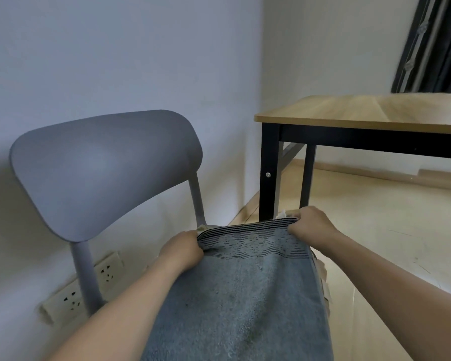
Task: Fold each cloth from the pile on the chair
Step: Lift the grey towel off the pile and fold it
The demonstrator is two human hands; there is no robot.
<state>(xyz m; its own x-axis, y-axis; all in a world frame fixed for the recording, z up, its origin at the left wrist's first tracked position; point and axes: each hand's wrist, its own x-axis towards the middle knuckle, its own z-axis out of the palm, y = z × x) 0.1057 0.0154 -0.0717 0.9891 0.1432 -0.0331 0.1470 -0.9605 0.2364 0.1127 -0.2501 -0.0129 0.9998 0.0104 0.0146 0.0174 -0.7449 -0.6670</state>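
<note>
L hand [182, 250]: pinching far-left corner of blue-grey towel [242, 295], fingers curled tight on striped hem.
R hand [310, 222]: gripping far-right corner, fingers clamped over same hem.
Towel: stretching flat betw. both sets of fingers, hanging toward camera, lying over grey chair [102, 173].
Under towel: pale cloth edges [323, 272] peeking out just below R fingers.
Beyond R fingers: wooden table [362, 110], black legs.

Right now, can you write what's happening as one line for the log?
left hand: grips towel corner | right hand: grips other corner | blue-grey towel: stretched between hands over chair | fold: not done
</note>
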